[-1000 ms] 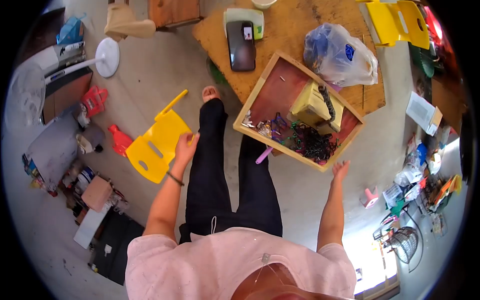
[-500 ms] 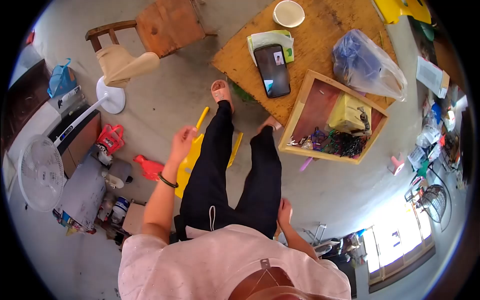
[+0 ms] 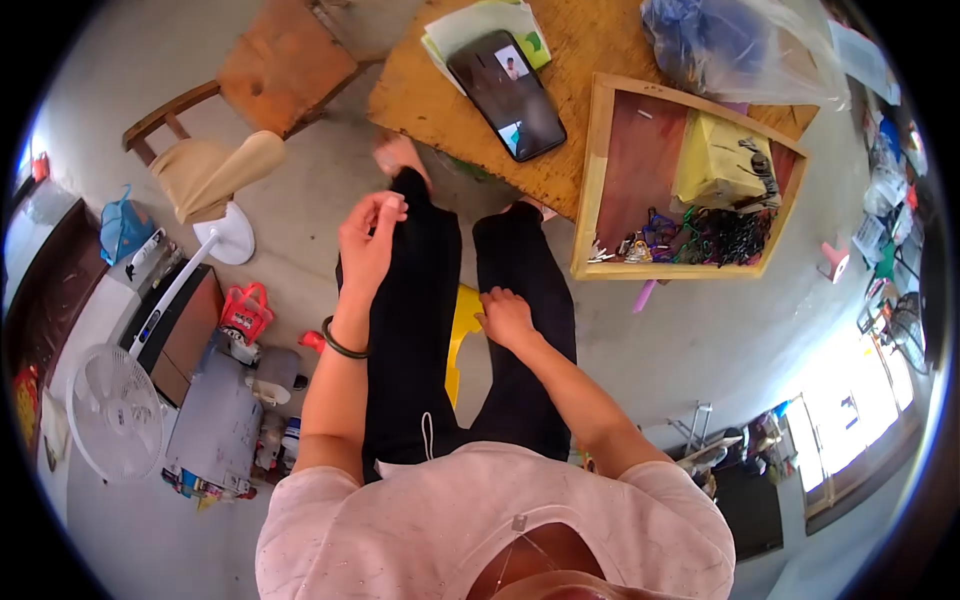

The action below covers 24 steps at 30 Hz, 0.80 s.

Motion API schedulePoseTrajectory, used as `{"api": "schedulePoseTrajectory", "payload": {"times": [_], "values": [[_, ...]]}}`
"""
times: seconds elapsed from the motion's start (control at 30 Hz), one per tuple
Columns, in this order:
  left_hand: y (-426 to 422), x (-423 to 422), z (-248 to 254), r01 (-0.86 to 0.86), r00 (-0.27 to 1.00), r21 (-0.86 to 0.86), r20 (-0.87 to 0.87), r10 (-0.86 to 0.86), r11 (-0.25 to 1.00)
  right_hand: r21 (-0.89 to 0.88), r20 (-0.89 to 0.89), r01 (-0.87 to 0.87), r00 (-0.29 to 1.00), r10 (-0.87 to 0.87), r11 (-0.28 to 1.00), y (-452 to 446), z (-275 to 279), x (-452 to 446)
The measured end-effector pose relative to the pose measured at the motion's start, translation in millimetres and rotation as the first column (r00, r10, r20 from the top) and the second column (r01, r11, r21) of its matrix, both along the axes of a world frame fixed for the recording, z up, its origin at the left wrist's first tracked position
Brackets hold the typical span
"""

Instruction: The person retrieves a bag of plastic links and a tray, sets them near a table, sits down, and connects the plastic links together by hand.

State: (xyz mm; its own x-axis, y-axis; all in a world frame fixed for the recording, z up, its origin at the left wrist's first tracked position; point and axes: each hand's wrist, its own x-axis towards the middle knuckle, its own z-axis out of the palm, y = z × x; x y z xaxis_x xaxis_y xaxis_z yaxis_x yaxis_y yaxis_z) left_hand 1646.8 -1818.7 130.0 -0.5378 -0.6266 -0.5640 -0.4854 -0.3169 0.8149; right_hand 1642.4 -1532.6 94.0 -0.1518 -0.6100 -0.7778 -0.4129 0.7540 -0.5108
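Note:
My left hand is raised over my left thigh, its fingers curled with thumb and fingertips together; whether something small is between them is hidden. A dark band circles that wrist. My right hand rests on my right thigh, fingers apart and holding nothing. Between my legs shows part of a yellow chair. Ahead, a wooden tray on the table's corner holds a yellow block and a heap of dark small pieces. A lit phone lies left of the tray.
The wooden table bears a plastic bag at the back right. At left stand a wooden chair with a beige cloth, a white fan and a red bag. A pink stool is at right.
The view has shifted and my body is closer to the table, over the yellow chair. My right hand has moved from the tray's side onto my thigh. My left hand stays raised.

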Motion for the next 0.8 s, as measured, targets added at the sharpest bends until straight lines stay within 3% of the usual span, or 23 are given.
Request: {"api": "schedulePoseTrajectory", "payload": {"times": [0.07, 0.17, 0.3, 0.4, 0.47, 0.5, 0.6, 0.73, 0.8], "values": [[-6.0, -10.2, -19.4, -0.08, 0.996, -0.022, 0.024, 0.081, 0.997, 0.076, 0.027, -0.125, 0.992, 0.123, 0.989, -0.5, -22.5, 15.8], [-36.0, -20.1, -73.5, -0.184, 0.976, -0.136, 0.088, 0.197, 0.973, 0.148, 0.072, -0.152, 0.987, 0.143, 0.977, -12.8, -70.8, 32.1], [-89.5, -29.8, -144.9, -0.346, 0.938, -0.195, -0.053, 0.342, 0.918, 0.253, 0.191, -0.183, 0.972, 0.137, 0.95, -39.5, -124.0, 54.8], [-123.6, -30.8, -181.2, -0.366, 0.931, -0.228, -0.078, 0.358, 0.902, 0.309, 0.234, -0.335, 0.934, 0.27, 0.89, -38.8, -171.9, 100.4], [-136.4, -30.2, -196.4, -0.414, 0.907, -0.2, -0.014, 0.42, 0.888, 0.313, 0.305, -0.364, 0.913, 0.27, 0.877, -42.0, -182.5, 122.3], [-142.4, -33.7, -202.3, -0.442, 0.892, -0.187, 0.012, 0.452, 0.877, 0.314, 0.334, -0.379, 0.903, 0.272, 0.871, -42.7, -189.0, 130.0], [-167.8, -62.6, -194.7, -0.569, 0.813, -0.069, -0.199, 0.548, 0.819, 0.328, 0.396, -0.397, 0.882, 0.257, 0.857, -36.6, -228.4, 157.4], [-197.9, -83.4, -183.3, -0.565, 0.797, -0.117, -0.332, 0.504, 0.817, 0.319, 0.636, -0.498, 0.744, 0.207, 0.806, -53.3, -266.0, 135.3], [-210.0, -90.5, -174.5, -0.557, 0.796, -0.135, -0.369, 0.48, 0.82, 0.254, 0.617, -0.55, 0.726, 0.304, 0.796, -63.6, -273.5, 136.6]]}}
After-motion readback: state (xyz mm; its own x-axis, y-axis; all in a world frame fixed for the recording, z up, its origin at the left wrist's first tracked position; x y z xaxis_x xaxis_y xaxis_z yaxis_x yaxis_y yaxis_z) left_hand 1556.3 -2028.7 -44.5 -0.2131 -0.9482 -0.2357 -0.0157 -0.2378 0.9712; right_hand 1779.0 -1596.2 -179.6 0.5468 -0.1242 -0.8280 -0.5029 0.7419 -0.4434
